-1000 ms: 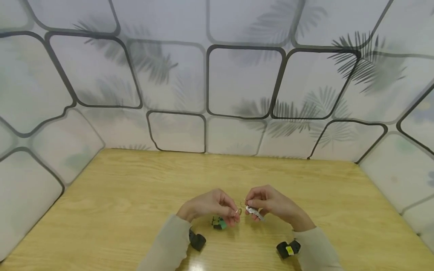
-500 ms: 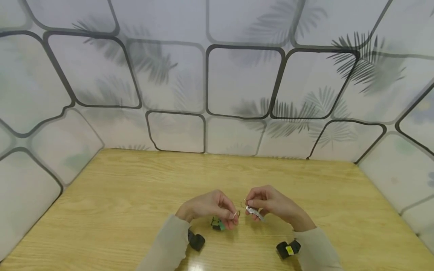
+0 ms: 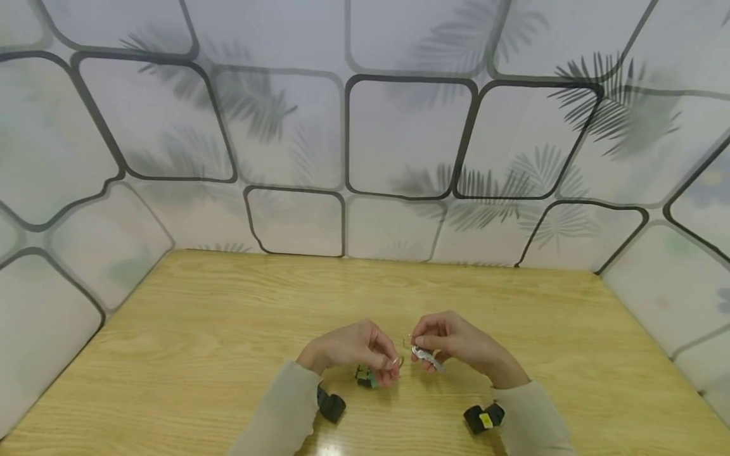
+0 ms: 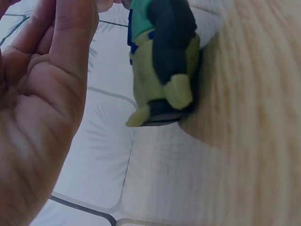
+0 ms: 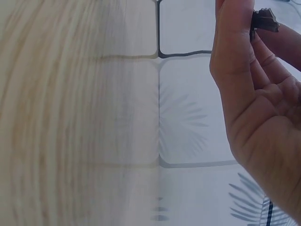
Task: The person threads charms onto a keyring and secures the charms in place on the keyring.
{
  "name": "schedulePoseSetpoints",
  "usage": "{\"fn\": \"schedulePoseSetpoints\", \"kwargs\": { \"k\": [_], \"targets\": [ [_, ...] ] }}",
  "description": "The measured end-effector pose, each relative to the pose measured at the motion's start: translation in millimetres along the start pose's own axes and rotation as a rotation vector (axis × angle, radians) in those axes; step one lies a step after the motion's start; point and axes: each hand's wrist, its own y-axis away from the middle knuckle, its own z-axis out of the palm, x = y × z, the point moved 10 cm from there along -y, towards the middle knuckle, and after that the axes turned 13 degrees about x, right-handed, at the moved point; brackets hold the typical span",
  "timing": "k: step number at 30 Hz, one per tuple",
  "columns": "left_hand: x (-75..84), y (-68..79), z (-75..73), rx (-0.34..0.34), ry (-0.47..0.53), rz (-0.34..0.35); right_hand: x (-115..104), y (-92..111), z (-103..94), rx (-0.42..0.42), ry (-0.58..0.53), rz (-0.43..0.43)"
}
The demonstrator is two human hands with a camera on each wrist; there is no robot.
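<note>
My left hand (image 3: 356,350) pinches a small gold-coloured ring (image 3: 401,361) between thumb and fingertips. Under that hand is a small figure (image 3: 365,375) in green, khaki and black, partly hidden by the fingers in the head view. The left wrist view shows the figure (image 4: 164,61) larger, close against the wooden tabletop, its upper end cut off by the frame. Facing the left hand, my right hand (image 3: 456,342) grips a silver key (image 3: 426,358), with a thin ring (image 3: 407,342) at its near end. In the right wrist view the key's dark toothed end (image 5: 265,20) sticks out past the fingers.
The wooden table (image 3: 239,304) spreads around both hands. White patterned walls (image 3: 399,139) with dark lines and leaf prints enclose it at the back and both sides. Black wrist devices (image 3: 331,405) sit at both cuffs.
My left hand has shifted slightly down and left with its ring, so the gap to the right hand's ring is a little wider. The right hand has hardly moved and still holds the key.
</note>
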Motion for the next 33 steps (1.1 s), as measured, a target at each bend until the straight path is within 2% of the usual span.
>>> {"fn": "schedulePoseSetpoints", "kwargs": {
  "k": [3,9,16,27,33],
  "targets": [
    [0.2,-0.8,-0.2,0.012,0.019,0.006,-1.6,0.2,0.3,-0.006,0.003,-0.012],
    [0.4,1.2,4.0,-0.039,0.08,-0.011,-1.6,-0.3,0.4,-0.002,0.012,-0.009],
    [0.3,1.8,6.5,-0.075,0.09,-0.025,-1.1,-1.0,0.4,0.003,0.01,0.009],
    [-2.0,0.0,1.5,-0.012,0.03,-0.014,-1.4,-0.6,2.7,-0.018,0.007,-0.01],
    [-1.5,0.0,1.7,-0.007,0.032,-0.02,-0.2,-0.7,2.9,-0.012,0.009,0.002]
  ]
}}
